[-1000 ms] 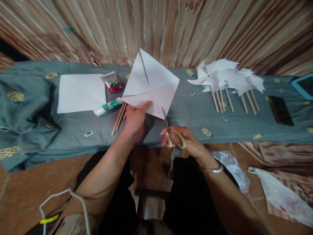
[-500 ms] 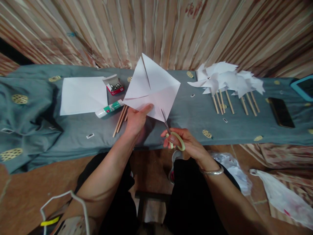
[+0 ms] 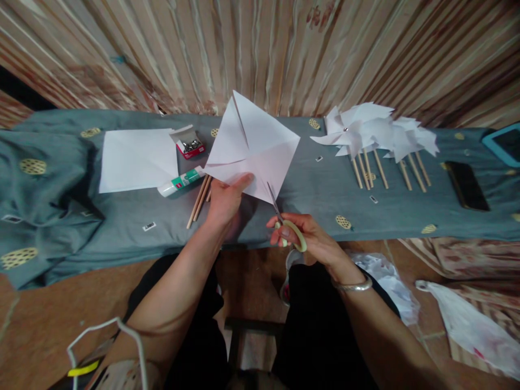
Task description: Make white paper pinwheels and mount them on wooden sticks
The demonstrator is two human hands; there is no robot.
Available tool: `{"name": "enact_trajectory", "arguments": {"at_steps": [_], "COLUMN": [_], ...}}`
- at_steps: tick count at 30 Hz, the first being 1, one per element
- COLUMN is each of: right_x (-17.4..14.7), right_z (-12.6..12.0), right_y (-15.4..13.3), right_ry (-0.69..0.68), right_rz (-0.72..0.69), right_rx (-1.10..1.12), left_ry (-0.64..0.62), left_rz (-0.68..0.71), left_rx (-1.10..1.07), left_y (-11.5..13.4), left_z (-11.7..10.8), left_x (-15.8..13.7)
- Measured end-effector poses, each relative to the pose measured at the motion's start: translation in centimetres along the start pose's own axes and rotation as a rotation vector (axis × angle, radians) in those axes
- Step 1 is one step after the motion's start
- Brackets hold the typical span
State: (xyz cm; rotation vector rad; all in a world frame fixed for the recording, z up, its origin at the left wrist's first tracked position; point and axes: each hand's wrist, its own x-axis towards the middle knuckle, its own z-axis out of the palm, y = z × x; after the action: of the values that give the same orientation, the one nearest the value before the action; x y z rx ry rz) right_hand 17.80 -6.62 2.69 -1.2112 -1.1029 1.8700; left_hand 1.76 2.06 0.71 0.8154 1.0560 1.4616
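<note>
Left hand (image 3: 227,200) pinches paper (image 3: 266,145) at near-left edge; right hand (image 3: 316,232), curled round scissors (image 3: 277,210), points them from the paper's near corner toward its centre

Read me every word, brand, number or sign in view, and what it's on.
No text can be read for certain.
White-and-green tube: label print, too blurred.
Red box: any print is too small.
Black-and-white tags on the cloth: too small.
Reddish marks on the curtain: cannot tell if writing.
</note>
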Motion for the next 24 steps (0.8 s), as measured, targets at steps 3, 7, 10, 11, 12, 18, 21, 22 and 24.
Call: {"name": "enact_trajectory", "arguments": {"at_steps": [3,7,10,11,12,18,21,22,24], "right_x": [0.03,0.09,0.0,-0.04,-0.07,0.09,0.25,0.29,0.32], "right_z": [0.03,0.16,0.28,0.31,0.34,0.42,0.38,0.36,0.33], "right_y": [0.1,-0.03,-0.38,-0.49,-0.57,-0.46,-0.16,-0.06,0.09], "right_ry": [0.002,0.01,0.009,0.008,0.005,0.019,0.026,0.03,0.04], "right_rz": [-0.006,-0.004,0.001,0.001,0.0,-0.015,-0.014,-0.009,-0.001], "right_rx": [0.002,0.008,0.005,0.004,0.004,0.007,0.003,0.0,-0.004], "left_ry": [0.002,-0.007,-0.014,-0.012,-0.008,0.017,0.016,0.01,0.003], "left_rz": [0.001,-0.002,-0.03,-0.037,-0.04,-0.046,-0.054,-0.054,-0.052], "left_rx": [-0.008,-0.033,-0.051,-0.054,-0.055,-0.05,-0.051,-0.05,-0.051], "left_y": [0.05,0.02,0.09,0.14,0.19,0.27,0.24,0.26,0.35], "left_z": [0.07,-0.01,-0.09,-0.11,-0.12,-0.21,-0.26,-0.25,-0.22], "left_x": [-0.04,-0.02,-0.05,-0.07,-0.09,-0.07,0.0,0.01,-0.02]}}
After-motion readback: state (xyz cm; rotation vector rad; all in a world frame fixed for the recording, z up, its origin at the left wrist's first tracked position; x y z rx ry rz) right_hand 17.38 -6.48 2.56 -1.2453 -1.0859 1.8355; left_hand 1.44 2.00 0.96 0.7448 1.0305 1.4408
